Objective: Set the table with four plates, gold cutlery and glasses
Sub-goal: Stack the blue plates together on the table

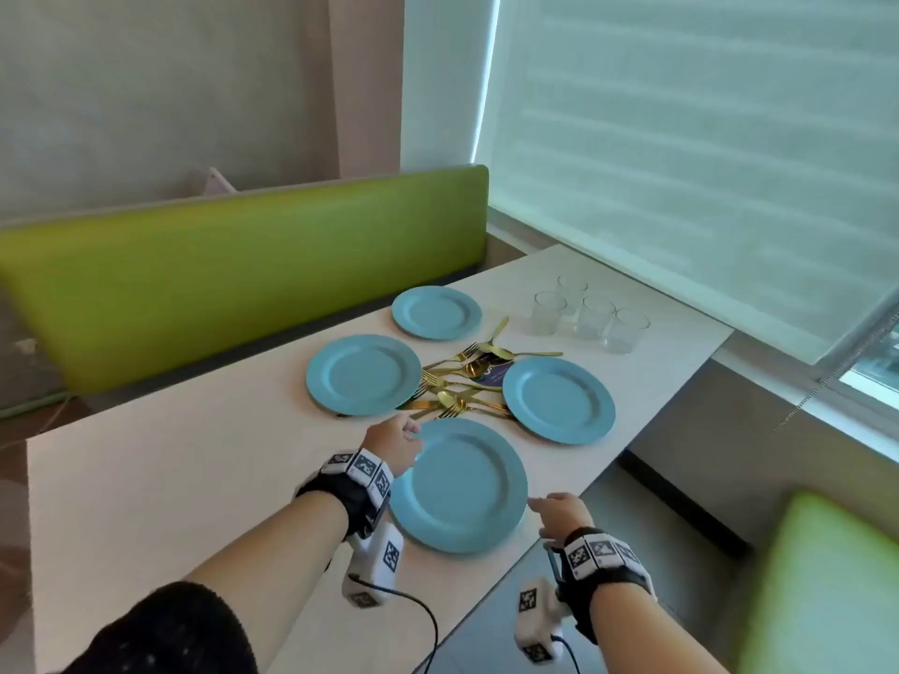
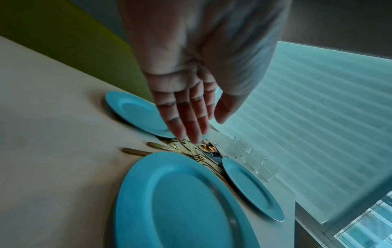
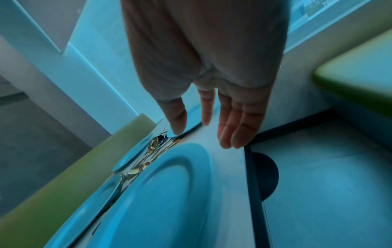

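Several blue plates lie on the white table [image 1: 170, 479]. The nearest plate [image 1: 459, 484] sits between my hands. My left hand [image 1: 396, 442] hovers at its far left rim, fingers straight and empty [image 2: 191, 127]. My right hand [image 1: 559, 510] hangs by its near right rim at the table edge, fingers straight and holding nothing [image 3: 224, 130]. Other plates: left [image 1: 364, 374], far [image 1: 436, 312], right [image 1: 558, 400]. A heap of gold cutlery [image 1: 462, 381] lies among them. Clear glasses [image 1: 591, 318] cluster at the far right.
A green bench back [image 1: 233, 265] runs along the table's far side. A window with a lowered blind [image 1: 705, 163] lies to the right. Another green seat [image 1: 822, 586] sits at lower right, across a floor gap from the table edge.
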Available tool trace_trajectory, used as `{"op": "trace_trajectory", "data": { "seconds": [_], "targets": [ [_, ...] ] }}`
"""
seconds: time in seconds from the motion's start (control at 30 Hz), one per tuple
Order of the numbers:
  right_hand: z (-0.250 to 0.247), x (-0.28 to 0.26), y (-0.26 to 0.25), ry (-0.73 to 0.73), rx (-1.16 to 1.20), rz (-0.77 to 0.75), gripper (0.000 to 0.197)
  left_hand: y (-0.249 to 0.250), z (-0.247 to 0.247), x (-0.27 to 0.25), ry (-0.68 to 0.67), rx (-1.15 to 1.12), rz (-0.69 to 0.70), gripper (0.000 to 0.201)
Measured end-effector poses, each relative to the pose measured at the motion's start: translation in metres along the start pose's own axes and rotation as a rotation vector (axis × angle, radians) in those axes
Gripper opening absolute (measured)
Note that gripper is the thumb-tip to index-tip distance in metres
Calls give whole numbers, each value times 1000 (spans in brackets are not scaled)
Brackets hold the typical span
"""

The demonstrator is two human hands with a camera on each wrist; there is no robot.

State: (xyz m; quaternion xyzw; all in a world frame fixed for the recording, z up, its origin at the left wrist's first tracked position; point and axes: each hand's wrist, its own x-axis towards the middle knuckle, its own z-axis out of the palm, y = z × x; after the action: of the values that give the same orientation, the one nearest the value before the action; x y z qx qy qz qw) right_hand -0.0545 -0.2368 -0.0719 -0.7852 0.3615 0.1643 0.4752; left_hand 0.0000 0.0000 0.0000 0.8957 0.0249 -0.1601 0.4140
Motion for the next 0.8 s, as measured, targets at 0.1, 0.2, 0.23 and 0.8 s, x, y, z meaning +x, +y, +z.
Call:
{"op": "trace_trajectory", "data": {
  "seconds": [0.1, 0.2, 0.23, 0.8],
  "targets": [
    [12, 7, -5, 8, 26, 43, 17, -7, -2, 10, 48, -48, -18, 30],
    [25, 8, -6, -3, 42, 72, 15, -12, -3, 20, 81, -86, -40, 24],
    [29, 11, -5, -9, 56, 76, 15, -12, -3, 22, 87, -99, -47, 24],
    [-20, -1, -53, 168, 412, -51, 33, -6, 6, 70, 107, -194, -138, 51]
  ]
}}
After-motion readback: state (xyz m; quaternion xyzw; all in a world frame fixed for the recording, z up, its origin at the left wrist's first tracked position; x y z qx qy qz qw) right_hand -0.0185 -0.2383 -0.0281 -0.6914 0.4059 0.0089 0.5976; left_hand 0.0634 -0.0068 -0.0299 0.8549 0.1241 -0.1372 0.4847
